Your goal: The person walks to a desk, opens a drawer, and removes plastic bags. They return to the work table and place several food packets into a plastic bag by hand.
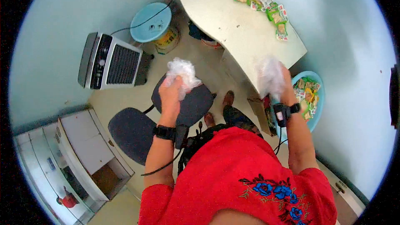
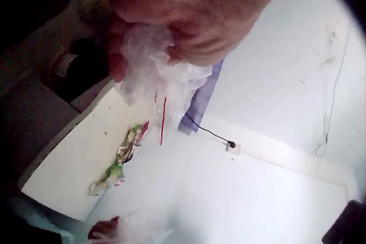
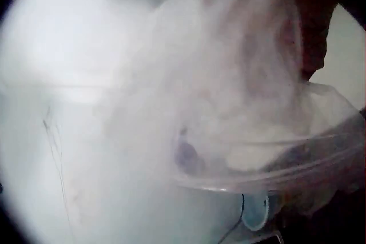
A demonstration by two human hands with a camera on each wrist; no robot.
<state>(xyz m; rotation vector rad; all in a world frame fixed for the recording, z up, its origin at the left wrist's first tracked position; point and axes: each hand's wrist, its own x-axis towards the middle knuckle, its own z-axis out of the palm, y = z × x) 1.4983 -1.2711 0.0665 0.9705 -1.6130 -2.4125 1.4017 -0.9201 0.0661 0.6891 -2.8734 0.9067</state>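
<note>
In the head view my left hand (image 1: 171, 100) grips a crumpled bunch of clear plastic (image 1: 183, 75) above the dark chair. The left wrist view shows that hand (image 2: 189, 21) with its fingers curled round the plastic (image 2: 148, 61), which has thin red lines on it. My right hand (image 1: 287, 87) holds another piece of clear plastic (image 1: 271, 77) over the table's front corner, beside the blue tub. Blurred plastic (image 3: 229, 84) fills much of the right wrist view and partly hides the fingers.
Green snack packets (image 1: 277, 16) lie in a row along the far side of the white table (image 1: 233, 25). A blue tub (image 1: 320, 104) full of packets stands right of it. Left are a chair (image 1: 133, 133), an air cooler (image 1: 121, 64) and a blue basin (image 1: 146, 16) on a bucket.
</note>
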